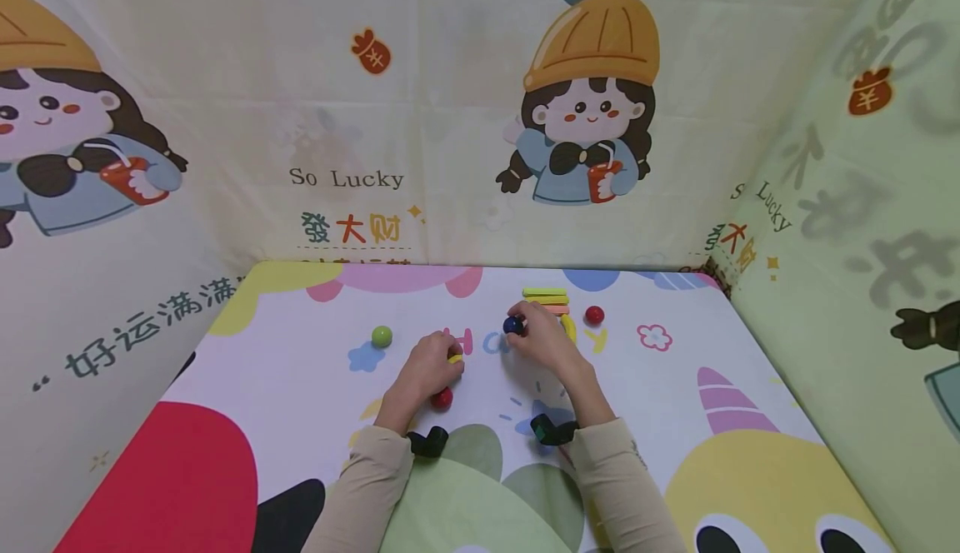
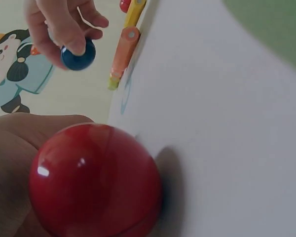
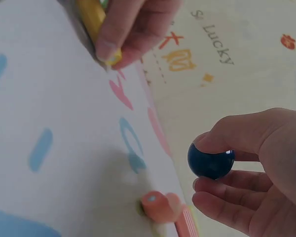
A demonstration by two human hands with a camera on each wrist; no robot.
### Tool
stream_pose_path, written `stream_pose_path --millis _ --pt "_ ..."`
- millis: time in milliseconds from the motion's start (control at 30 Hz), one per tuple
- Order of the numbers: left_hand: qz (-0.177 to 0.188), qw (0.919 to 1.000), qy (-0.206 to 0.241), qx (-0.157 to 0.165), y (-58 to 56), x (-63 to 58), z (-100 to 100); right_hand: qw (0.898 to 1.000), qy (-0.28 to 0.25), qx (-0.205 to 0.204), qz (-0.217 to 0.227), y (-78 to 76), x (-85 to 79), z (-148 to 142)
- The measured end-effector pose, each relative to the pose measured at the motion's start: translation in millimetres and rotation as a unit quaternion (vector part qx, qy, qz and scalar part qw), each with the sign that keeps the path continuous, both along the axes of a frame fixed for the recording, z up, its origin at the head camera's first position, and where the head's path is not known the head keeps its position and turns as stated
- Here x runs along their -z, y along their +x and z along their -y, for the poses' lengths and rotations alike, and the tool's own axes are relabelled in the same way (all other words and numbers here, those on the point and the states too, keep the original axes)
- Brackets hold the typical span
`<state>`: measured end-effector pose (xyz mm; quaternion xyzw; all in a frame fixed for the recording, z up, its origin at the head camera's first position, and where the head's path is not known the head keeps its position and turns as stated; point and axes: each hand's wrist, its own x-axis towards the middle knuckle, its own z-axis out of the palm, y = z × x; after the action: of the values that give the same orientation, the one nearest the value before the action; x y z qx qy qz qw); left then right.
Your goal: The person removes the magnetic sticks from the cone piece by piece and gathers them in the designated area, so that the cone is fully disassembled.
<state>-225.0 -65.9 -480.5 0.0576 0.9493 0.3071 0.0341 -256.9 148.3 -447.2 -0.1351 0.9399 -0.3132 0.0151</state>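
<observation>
My right hand pinches a shiny dark blue ball between thumb and fingers, held up over the table. The ball also shows in the left wrist view. Lower and to the left, my left hand pinches a yellow stick; most of the stick is hidden by the fingers in the head view. A glossy red ball sits on the table close beside the left hand, under its wrist side. Behind the right hand lies a row of coloured sticks, partly covered by that hand.
A green ball stands at the left, a second red ball to the right of the sticks. A curved yellow piece lies by the right hand. Printed cloth walls rise behind and beside the patterned table.
</observation>
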Motion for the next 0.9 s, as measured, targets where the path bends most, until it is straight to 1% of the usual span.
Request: stream_pose_path --millis 133,267,433,567,733,900 --pt "0.005 1.0 0.0 -0.003 0.9 0.0 -1 1.0 -0.014 0.014 -0.004 -4.2 -2.1 -14" --pt "0.013 0.9999 0.002 -0.009 0.7 0.2 -1 0.999 -0.019 0.024 -0.025 -8.1 -3.0 -28" --pt "0.011 0.9999 -0.001 -0.008 0.5 0.7 -2 0.998 -0.031 0.044 -0.027 -10.4 -5.3 -46" --pt "0.016 0.9998 -0.001 -0.011 0.5 0.0 -2 0.997 -0.041 0.051 -0.034 -12.0 -6.7 -59" --pt "0.023 0.9996 -0.002 -0.018 0.0 -0.2 -2 0.996 -0.039 0.08 -0.022 -13.8 -6.0 -74" --pt "0.023 0.9995 -0.002 -0.019 0.7 0.5 -2 0.993 -0.046 0.106 -0.01 -14.7 -5.5 -87"
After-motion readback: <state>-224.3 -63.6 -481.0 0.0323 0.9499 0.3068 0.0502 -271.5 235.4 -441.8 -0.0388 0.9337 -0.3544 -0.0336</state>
